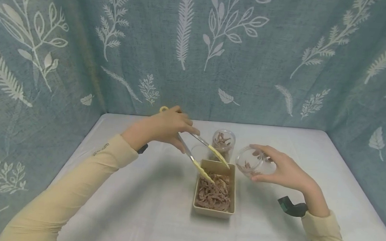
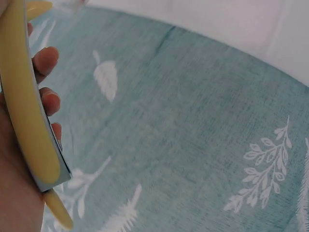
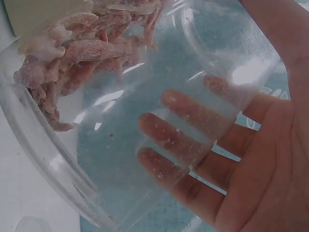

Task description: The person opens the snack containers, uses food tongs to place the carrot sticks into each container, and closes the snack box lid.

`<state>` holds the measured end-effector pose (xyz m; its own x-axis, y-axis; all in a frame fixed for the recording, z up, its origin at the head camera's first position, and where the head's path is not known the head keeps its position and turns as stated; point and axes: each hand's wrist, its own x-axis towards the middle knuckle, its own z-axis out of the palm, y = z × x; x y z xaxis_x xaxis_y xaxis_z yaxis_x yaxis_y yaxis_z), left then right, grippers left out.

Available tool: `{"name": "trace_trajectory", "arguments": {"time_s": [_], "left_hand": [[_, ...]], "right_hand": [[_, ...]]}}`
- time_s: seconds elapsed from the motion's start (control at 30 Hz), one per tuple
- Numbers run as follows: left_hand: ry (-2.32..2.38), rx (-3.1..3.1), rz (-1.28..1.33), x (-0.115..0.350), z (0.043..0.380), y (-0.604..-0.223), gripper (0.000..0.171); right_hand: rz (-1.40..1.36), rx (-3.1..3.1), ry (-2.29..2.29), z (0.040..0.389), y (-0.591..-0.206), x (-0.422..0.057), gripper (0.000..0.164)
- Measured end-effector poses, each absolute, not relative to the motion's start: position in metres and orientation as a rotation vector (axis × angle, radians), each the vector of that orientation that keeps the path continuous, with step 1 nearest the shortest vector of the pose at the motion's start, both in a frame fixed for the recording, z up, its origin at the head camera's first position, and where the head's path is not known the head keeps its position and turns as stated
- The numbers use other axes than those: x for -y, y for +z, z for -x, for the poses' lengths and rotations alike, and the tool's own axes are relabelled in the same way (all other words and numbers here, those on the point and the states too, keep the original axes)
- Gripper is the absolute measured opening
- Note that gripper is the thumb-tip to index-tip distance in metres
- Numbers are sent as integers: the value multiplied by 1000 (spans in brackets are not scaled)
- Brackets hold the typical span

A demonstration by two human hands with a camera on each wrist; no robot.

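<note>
My left hand (image 1: 171,126) grips a pair of metal tongs (image 1: 203,171) with yellow tips, spread apart over a tan rectangular box (image 1: 212,212). Brownish dried meat strips (image 1: 213,197) fill much of the box. Beside its upper right corner, my right hand (image 1: 286,172) holds a clear jar (image 3: 111,140) tilted, mouth toward the box. Several meat pieces (image 3: 96,48) lie inside that jar, toward its mouth. The left wrist view shows the tongs' yellow handle (image 2: 29,111) against the palm; their tips are out of that view.
A second clear jar (image 1: 224,139) with meat pieces stands just behind the box. Near it lies a faint clear round object (image 1: 199,150), perhaps a lid. The white tabletop (image 1: 160,214) ends at a blue-green leaf-patterned curtain (image 1: 194,91) behind.
</note>
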<state>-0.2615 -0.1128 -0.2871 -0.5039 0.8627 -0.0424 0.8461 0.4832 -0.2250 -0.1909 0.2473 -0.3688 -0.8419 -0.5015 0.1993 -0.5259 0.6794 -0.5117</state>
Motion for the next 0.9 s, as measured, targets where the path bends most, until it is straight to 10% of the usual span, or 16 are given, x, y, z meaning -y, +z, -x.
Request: {"name": "trace_trajectory", "arguments": {"time_s": [0.9], "left_hand": [[822, 2541, 1782, 54, 269, -284, 82]], "right_hand": [[-886, 2868, 879, 191, -373, -240, 85]]}}
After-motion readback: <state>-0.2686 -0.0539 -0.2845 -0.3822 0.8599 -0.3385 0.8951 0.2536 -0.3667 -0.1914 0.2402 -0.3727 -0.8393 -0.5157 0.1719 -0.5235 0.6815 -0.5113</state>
